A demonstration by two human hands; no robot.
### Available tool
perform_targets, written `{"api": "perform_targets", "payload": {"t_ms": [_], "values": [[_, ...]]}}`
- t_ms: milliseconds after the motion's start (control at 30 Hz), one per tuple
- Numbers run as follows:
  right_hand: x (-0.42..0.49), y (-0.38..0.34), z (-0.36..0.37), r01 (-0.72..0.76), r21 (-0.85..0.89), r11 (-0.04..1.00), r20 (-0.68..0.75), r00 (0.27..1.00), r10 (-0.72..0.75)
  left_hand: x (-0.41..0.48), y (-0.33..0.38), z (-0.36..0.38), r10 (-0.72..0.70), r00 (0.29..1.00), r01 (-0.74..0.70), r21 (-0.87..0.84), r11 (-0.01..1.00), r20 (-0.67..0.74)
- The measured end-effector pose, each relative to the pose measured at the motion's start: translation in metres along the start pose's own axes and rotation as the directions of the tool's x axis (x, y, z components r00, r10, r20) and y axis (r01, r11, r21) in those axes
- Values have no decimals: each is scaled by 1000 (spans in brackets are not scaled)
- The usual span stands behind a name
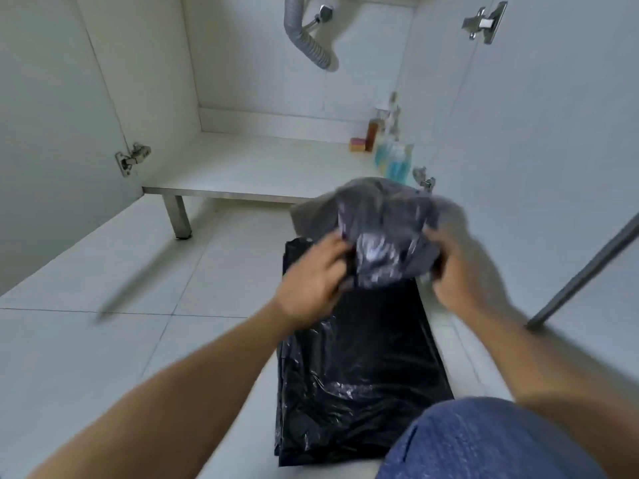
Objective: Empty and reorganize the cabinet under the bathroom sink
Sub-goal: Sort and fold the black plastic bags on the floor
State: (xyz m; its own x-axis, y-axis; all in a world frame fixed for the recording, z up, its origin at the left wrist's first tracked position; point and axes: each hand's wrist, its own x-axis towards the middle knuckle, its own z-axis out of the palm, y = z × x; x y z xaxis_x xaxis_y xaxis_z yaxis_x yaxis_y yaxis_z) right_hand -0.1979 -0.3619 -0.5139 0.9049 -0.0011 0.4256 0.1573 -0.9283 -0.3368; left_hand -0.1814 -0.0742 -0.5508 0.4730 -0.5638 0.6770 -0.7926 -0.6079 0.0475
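The open cabinet under the sink has a white shelf floor [249, 167] raised on a metal leg [178, 216]. On the tiled floor in front of it lies a flat stack of black plastic bags [359, 375]. My left hand [311, 281] and my right hand [460, 271] both grip a crumpled grey-black plastic bag [380, 229], held blurred above the far end of the stack. At the shelf's right back stand several bottles: blue liquid ones [396, 160], an amber one [373, 131], and a small pink-and-yellow sponge [359, 144].
A ribbed grey drain hose [307, 36] hangs from the top of the cabinet. Both cabinet doors stand open, with hinges at the left [133, 157] and the right [484, 22]. A metal bar [587, 267] slants at the right. My blue-clad knee [491, 444] is at the bottom.
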Motion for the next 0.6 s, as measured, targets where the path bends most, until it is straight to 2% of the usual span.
{"api": "perform_targets", "payload": {"t_ms": [67,133,167,233,333,433,533,600], "values": [[-54,22,32,-17,-119,993,330,942,55,-59,19,38,-102,949,95,40,995,299],[-86,42,60,2,-178,984,505,858,90,-95,30,55,-231,785,227,81,971,575],[-95,48,70,18,-199,980,552,828,97,-103,33,56,-263,699,267,100,959,665],[-103,58,83,52,-217,975,620,779,97,-112,36,58,-284,590,320,104,942,756],[-109,58,86,53,-208,977,691,714,109,-116,42,57,-314,485,392,118,912,816],[-109,52,85,87,-269,959,729,669,144,-117,48,56,-333,448,369,168,914,830],[-108,43,84,165,-283,945,677,732,75,-121,52,55,-311,511,238,216,947,801],[-105,40,82,147,-267,952,707,701,90,-123,52,54,-288,542,185,223,957,789]]}}
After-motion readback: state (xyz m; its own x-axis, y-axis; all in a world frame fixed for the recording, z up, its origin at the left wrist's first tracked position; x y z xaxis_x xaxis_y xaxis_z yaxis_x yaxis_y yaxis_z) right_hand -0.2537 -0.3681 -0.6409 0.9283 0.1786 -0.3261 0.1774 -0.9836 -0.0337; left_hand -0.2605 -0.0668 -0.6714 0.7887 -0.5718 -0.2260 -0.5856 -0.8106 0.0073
